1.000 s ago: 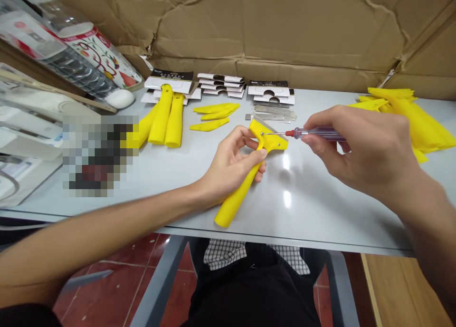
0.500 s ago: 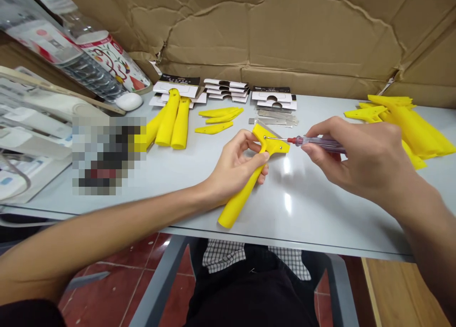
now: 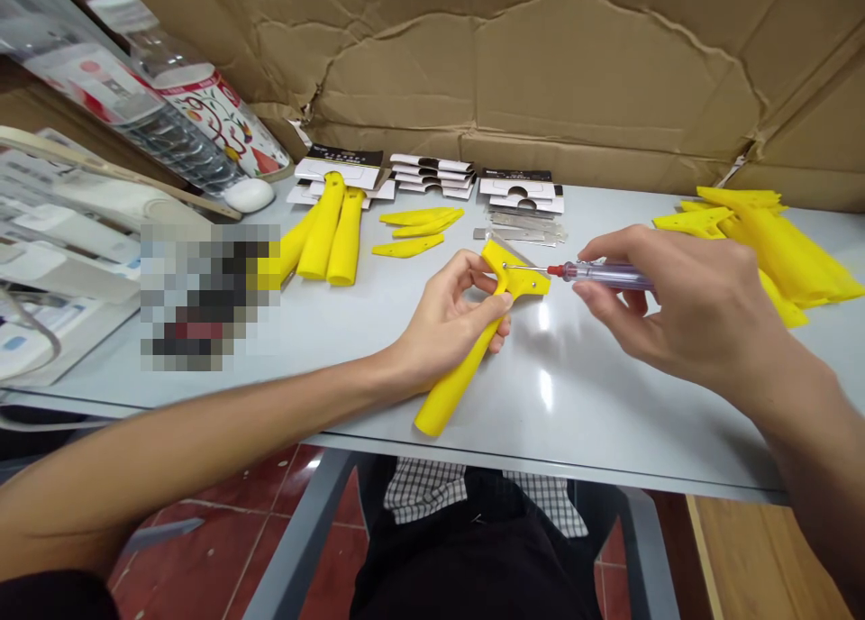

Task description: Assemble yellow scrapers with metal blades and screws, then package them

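My left hand (image 3: 456, 323) is wrapped round the handle of a yellow scraper (image 3: 454, 387), just below its wide head. A blade edge shows along the top of the head, and two screws sit in its face. In my right hand (image 3: 682, 300) is a screwdriver (image 3: 601, 275) with a clear purplish handle and a red collar. Its tip meets the left screw (image 3: 505, 266). Beyond the scraper head lie thin metal blades (image 3: 523, 228) and several narrow yellow pieces (image 3: 409, 246).
Yellow scraper handles (image 3: 316, 246) lie at the left, with folded cards (image 3: 432, 174) behind. More yellow scraper parts (image 3: 784, 241) are piled at the right. Plastic bottles (image 3: 209, 106) and a cardboard wall (image 3: 608, 70) border the grey table (image 3: 595, 422). A patch at left is blurred out.
The view has shifted very slightly. My fingers on the screwdriver handle have moved a little, while its tip stays at the left screw and my left hand keeps its hold.
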The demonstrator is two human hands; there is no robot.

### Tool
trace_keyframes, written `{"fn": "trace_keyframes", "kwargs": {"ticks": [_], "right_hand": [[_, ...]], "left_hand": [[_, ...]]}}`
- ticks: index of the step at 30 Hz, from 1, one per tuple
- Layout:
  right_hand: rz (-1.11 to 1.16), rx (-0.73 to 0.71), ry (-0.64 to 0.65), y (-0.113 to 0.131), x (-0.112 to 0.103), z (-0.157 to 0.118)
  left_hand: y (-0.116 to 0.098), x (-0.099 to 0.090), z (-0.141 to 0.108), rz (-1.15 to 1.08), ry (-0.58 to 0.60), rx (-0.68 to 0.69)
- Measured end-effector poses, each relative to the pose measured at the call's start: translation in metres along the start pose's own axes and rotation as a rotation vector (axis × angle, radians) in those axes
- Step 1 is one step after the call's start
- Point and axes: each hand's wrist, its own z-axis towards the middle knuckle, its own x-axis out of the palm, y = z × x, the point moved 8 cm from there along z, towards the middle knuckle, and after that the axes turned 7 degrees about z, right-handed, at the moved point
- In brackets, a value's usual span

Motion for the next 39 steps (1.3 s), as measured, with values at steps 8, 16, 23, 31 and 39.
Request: {"fn": "trace_keyframes", "kwargs": {"ticks": [8, 16, 23, 31, 39], "right_hand": [[-0.008, 0.023, 0.034, 0.000, 0.002, -0.001], [0.025, 0.032, 0.061, 0.000, 0.004, -0.001], [-0.029, 0.007, -0.007, -0.002, 0.002, -0.002], [0.035, 0.030, 0.059, 0.002, 0.002, -0.001], [-0.186, 0.023, -0.015, -0.003, -0.001, -0.004]], "left_hand": [[-0.001, 0.000, -0.001, -0.016, -0.010, -0.007], [0.000, 0.000, -0.001, -0.011, -0.001, -0.018], [-0.002, 0.000, -0.001, 0.001, -0.003, -0.020], [-0.001, 0.001, -0.001, 0.009, 0.000, -0.004], [0.000, 0.001, -0.001, 0.042, 0.022, -0.006]]}}
